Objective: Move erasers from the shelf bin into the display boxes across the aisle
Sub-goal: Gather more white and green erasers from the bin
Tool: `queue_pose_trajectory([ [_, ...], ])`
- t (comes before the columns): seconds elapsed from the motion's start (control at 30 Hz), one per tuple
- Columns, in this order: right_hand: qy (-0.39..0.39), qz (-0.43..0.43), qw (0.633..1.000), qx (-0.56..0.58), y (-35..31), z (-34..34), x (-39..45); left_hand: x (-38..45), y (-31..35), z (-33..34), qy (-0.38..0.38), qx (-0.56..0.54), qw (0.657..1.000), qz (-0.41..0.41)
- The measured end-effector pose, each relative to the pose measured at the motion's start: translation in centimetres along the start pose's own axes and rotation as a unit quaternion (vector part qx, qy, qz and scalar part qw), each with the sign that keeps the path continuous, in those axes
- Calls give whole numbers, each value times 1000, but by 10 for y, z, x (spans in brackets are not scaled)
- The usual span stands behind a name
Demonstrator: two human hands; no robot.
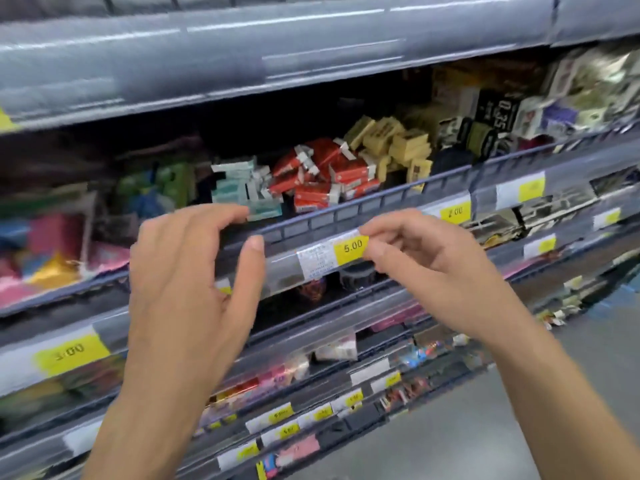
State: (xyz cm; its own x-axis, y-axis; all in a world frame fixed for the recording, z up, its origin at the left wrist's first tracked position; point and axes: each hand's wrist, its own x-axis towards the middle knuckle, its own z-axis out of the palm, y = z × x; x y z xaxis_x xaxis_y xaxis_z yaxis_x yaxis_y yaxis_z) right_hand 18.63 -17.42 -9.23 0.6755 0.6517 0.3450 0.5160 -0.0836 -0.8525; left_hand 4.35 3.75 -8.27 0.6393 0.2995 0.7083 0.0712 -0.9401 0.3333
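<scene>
Red-wrapped erasers [318,178] lie heaped in a shelf bin behind a blue wire rail [363,206]. Teal-and-white erasers [242,188] lie to their left, tan ones [394,140] to their right. My left hand [194,271] hovers in front of the rail, fingers spread and relaxed, holding nothing, fingertips close to the teal erasers. My right hand [415,258] hangs just below the rail beside the yellow 5.00 price tag [351,245], fingers loosely curled and empty. The display boxes are out of view.
A grey shelf front [242,60] overhangs the bin from above. Lower shelves [311,386] with price strips and small packets slope down below my hands. Dark boxes [495,112] and other stationery fill the right side. Grey floor [519,427] shows at the lower right.
</scene>
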Motion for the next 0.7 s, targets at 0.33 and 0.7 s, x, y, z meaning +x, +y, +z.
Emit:
queue_pose_trajectory([
  [0.33, -98, -214, 913, -335, -48, 36, 134, 8, -13, 10, -66, 217, 973, -42],
  [0.7, -242, -152, 839, -463, -46, 77, 184, 6, -20, 7, -69, 193, 979, -23],
])
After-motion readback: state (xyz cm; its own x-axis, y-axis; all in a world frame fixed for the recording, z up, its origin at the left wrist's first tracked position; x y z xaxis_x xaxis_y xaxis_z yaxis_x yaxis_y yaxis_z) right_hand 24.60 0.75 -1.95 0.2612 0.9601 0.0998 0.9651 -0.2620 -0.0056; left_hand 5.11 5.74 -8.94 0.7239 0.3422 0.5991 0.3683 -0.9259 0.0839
